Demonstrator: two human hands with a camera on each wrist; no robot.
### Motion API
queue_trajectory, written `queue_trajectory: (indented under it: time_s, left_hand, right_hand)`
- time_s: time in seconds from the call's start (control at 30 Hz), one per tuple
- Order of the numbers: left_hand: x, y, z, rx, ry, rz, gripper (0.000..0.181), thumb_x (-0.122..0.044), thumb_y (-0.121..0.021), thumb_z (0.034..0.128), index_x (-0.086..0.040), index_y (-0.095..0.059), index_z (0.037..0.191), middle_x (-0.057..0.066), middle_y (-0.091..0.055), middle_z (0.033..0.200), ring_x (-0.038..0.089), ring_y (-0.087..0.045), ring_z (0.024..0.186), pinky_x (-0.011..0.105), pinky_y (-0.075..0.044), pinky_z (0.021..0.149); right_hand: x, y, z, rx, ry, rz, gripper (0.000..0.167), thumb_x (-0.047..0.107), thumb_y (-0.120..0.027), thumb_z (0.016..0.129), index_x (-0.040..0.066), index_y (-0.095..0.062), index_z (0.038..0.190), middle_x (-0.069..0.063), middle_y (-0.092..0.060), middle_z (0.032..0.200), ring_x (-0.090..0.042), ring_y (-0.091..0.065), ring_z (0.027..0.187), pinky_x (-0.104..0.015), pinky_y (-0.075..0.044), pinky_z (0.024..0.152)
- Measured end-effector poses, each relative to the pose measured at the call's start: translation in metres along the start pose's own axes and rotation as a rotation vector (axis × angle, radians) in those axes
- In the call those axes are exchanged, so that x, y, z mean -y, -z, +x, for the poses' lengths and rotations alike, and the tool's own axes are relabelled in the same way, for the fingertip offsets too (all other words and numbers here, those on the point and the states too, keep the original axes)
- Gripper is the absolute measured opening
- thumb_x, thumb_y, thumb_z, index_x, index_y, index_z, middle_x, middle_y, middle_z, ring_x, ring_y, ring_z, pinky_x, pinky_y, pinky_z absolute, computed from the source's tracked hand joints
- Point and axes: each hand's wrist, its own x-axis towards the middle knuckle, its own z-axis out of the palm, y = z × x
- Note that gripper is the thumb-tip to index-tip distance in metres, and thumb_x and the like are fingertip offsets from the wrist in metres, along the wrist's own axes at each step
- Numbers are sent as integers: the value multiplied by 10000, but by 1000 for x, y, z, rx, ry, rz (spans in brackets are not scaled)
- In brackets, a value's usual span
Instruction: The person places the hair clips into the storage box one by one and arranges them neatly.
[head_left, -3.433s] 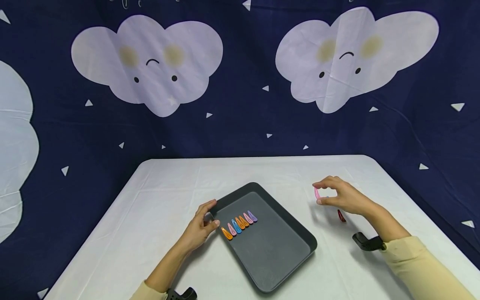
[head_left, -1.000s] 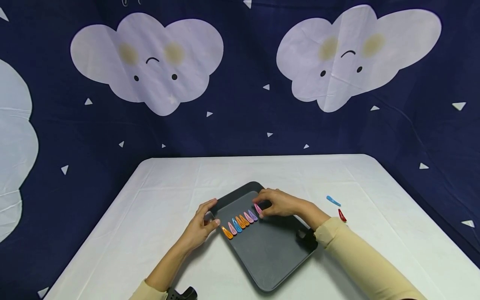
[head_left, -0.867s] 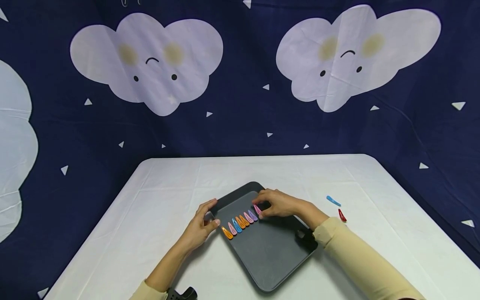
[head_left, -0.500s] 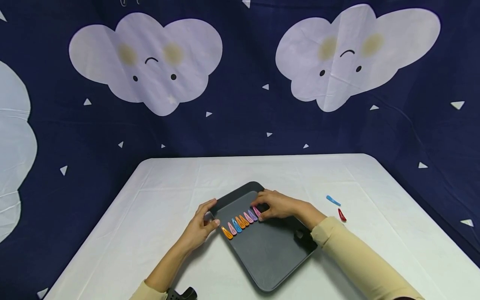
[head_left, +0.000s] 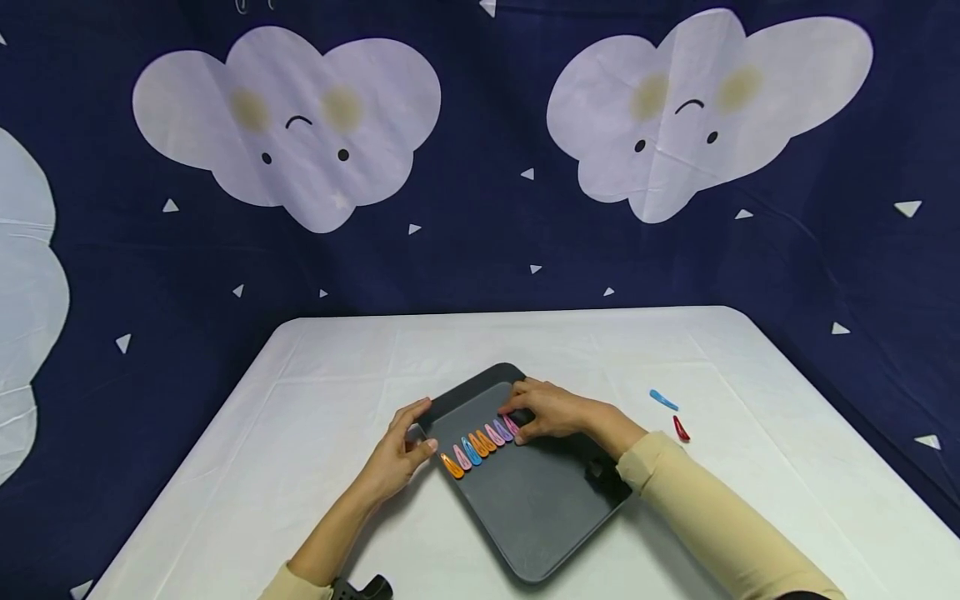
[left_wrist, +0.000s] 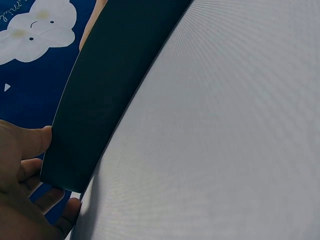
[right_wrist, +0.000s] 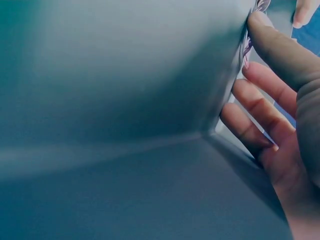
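A dark grey rectangular tray (head_left: 540,508) lies on the table, turned at an angle. Inside it, a slanted row of snap hair clips (head_left: 470,451) in orange, pink, blue and purple runs from the left wall. My right hand (head_left: 555,410) pinches a pink hair clip (head_left: 511,424) at the row's far right end, beside a purple clip (head_left: 502,430). In the right wrist view, the fingers of my right hand (right_wrist: 285,105) partly hide the clips. My left hand (head_left: 395,458) grips the tray's left corner, thumb and fingers around its wall (left_wrist: 100,110) in the left wrist view.
A blue hair clip (head_left: 663,400) and a red hair clip (head_left: 681,429) lie on the white tablecloth (head_left: 352,367) to the right of the tray. Behind the table hangs a dark blue cloth (head_left: 480,275) with clouds.
My right hand has carried the pink clip from the table's right side into the tray, then lowered it slightly left against the row's end. My left hand stays on the tray corner.
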Motion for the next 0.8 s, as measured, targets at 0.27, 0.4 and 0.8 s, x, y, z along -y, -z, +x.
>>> queue_trajectory:
  time_s: [0.27,0.4,0.8]
  left_hand:
    - [0,1,-1,4,4,-4,589,-44,-611,890,-75,-383,1431,87,-323,1503,276,-347,1299,191,-400,872]
    - [0,1,-1,6,8,-5,585,-56,-610,893,-85,-384,1432,78,-323,1504,269,-347,1304,198,-400,878]
    - [-1,1,0,4,14,3,581,-60,-611,894,-97,-388,1430,63,-327,1504,264,-343,1320,235,-402,901]
  right_hand:
    - [0,-1,1,8,-5,-12,527,388,-730,796,180,-613,1266,14,-560,1146,-138,-482,1059,-350,-421,911]
    - [0,-2,1,8,-11,-4,539,394,-732,792,179,-609,1271,8,-560,1158,-151,-485,1080,-372,-420,928]
    - [0,5,-4,-29,-40,122,491,371,-735,787,173,-632,1224,32,-584,1124,-140,-513,1068,-407,-388,929]
